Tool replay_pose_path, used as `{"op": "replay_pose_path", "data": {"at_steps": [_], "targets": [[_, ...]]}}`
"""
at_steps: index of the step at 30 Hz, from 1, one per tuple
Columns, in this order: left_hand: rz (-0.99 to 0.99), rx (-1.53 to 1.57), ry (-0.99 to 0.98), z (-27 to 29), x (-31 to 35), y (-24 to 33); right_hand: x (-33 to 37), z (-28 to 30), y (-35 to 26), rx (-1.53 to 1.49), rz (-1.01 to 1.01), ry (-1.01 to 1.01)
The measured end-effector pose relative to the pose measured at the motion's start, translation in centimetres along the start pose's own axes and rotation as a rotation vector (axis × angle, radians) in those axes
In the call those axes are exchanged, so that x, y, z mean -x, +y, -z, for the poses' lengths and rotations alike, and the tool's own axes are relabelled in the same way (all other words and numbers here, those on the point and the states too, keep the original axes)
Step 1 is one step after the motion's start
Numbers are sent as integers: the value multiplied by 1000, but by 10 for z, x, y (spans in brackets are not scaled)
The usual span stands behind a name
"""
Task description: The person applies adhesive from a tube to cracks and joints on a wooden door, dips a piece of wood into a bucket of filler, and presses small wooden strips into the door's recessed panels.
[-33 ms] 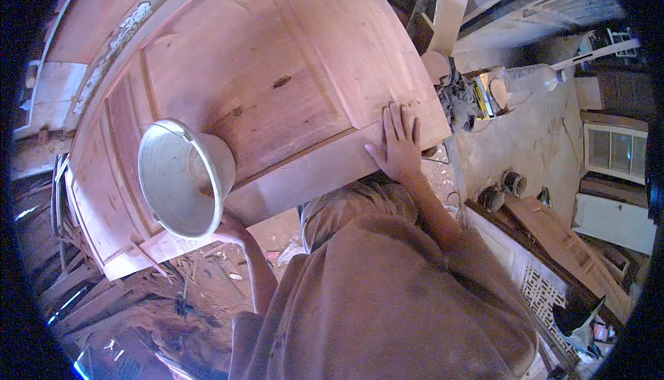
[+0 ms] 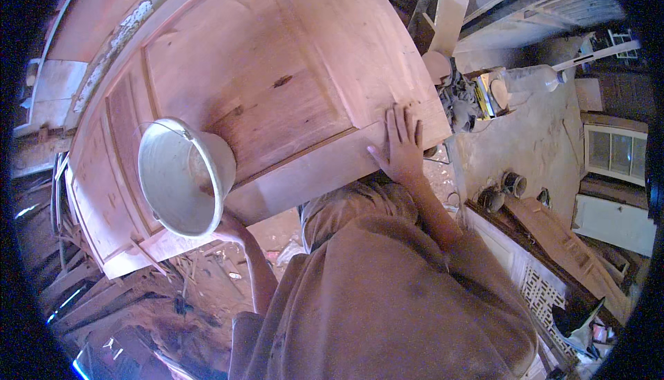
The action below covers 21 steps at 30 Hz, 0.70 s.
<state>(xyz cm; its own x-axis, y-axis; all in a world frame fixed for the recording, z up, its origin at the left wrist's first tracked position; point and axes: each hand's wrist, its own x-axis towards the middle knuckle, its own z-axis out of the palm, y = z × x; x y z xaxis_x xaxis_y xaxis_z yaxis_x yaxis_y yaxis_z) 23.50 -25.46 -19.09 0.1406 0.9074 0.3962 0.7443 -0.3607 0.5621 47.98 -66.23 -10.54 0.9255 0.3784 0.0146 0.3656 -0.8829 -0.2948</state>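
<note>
A large panelled wooden door (image 2: pixel 228 48) lies in front of me, with reddish dust over its pale wood. On its left part stands a whitish bucket (image 2: pixel 176 179) with a thin wire handle, its mouth tilted toward me and a brown patch inside. My right hand (image 2: pixel 402 148) rests flat on the door's near right corner, fingers spread, holding nothing. At the near edge, just beside the bucket's rim, is my left hand (image 2: pixel 232 229). The bucket hides most of its fingers, so I cannot see whether it grips the door edge or the bucket.
Broken wood strips (image 2: pixel 76 290) are heaped at the lower left. To the right, a dusty surface (image 2: pixel 532 145) holds a clear plastic bottle (image 2: pixel 532 79), a box of items (image 2: pixel 491 96) and small dark tins (image 2: pixel 514 183). Planks (image 2: pixel 560 241) and a white-framed window sash (image 2: pixel 615 150) lie farther right.
</note>
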Motion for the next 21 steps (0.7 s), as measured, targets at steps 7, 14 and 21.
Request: {"op": "replay_pose_path", "data": {"at_steps": [7, 14, 21], "targets": [[-53, 78, 45, 5, -2, 17, -2, 2, -12, 30, 56, -10], [85, -66, -20, 14, 2, 13, -7, 10, 11, 5, -29, 79], [-37, 9, 67, -8, -2, -31, -10, -3, 0, 123, 14, 33]]}}
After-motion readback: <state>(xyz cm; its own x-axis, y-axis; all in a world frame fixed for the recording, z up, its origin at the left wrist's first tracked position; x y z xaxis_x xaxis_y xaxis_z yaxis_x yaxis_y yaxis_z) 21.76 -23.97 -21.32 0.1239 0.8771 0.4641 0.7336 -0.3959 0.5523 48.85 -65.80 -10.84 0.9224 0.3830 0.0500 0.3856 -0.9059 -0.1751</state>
